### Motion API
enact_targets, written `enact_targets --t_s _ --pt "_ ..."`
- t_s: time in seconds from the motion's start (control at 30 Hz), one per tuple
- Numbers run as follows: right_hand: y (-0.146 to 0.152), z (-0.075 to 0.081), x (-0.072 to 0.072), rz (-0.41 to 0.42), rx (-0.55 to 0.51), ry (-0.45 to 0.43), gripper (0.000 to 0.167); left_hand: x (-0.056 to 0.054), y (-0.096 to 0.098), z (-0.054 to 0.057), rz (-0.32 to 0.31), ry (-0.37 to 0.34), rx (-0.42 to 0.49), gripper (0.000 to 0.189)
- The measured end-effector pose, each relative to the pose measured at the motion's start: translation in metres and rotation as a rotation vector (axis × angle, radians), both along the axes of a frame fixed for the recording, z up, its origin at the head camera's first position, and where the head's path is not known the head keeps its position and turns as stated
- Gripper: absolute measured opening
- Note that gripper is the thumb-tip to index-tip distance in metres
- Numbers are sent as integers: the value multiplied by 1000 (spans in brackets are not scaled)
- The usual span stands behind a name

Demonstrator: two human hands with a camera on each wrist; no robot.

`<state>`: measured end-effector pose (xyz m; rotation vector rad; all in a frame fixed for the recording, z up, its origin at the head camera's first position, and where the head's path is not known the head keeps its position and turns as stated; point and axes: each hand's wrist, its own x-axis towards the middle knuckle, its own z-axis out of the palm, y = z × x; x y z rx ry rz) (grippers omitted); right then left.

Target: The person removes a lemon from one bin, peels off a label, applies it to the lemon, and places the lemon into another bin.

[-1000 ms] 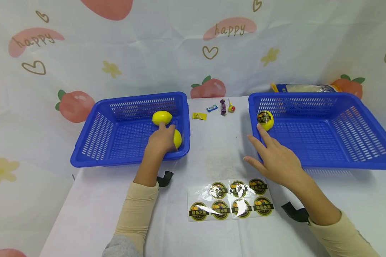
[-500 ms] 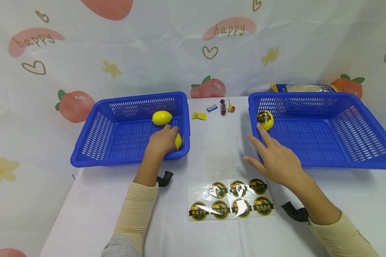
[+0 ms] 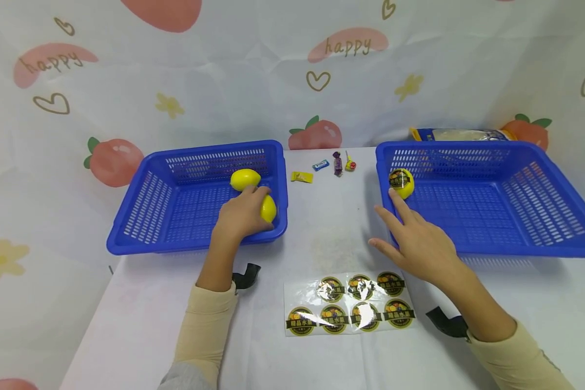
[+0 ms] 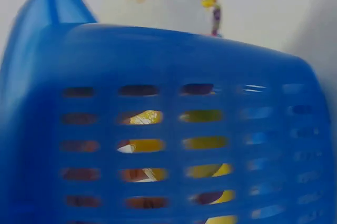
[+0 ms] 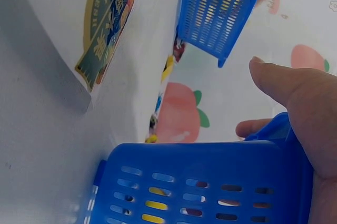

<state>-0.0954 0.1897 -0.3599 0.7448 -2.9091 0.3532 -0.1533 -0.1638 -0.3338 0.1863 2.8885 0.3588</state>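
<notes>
In the head view, my left hand [image 3: 240,213] reaches into the left blue basket [image 3: 195,248] and grips a yellow lemon [image 3: 269,209], thumb at its near side and fingers at its far side. Another lemon [image 3: 245,179] lies just behind. The left wrist view shows mostly the basket's slotted wall [image 4: 158,58], with yellow showing through the slots. My right hand [image 3: 421,244] extends over the near left corner of the right blue basket [image 3: 517,250]. Its outstretched index fingertip touches a lemon [image 3: 402,183] bearing a round black-and-gold sticker. In the right wrist view its thumb [image 5: 281,81] is straight.
A clear sheet of round stickers [image 3: 349,303] lies on the table between the arms. Farther back are a yellow candy [image 3: 302,176], a blue candy [image 3: 321,164], a purple candy [image 3: 338,163] and a lollipop [image 3: 351,164]. A packaged bag [image 3: 463,134] stands behind the right basket.
My left hand has left the rear lemon it was touching and now grips the front one, shifting slightly left. The right hand stays where it was.
</notes>
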Motion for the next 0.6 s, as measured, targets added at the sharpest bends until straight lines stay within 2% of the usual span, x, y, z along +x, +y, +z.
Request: enact_targets --t_s 0.2,0.4,0.6 --pt "0 1 1 -11 6 -16 69 14 1 18 -6 85 100 82" --pt "1 1 1 -13 12 -22 69 30 7 31 -14 221 186 81" --pt "0 0 0 -5 10 -15 68 45 20 41 -71 304 311 80"
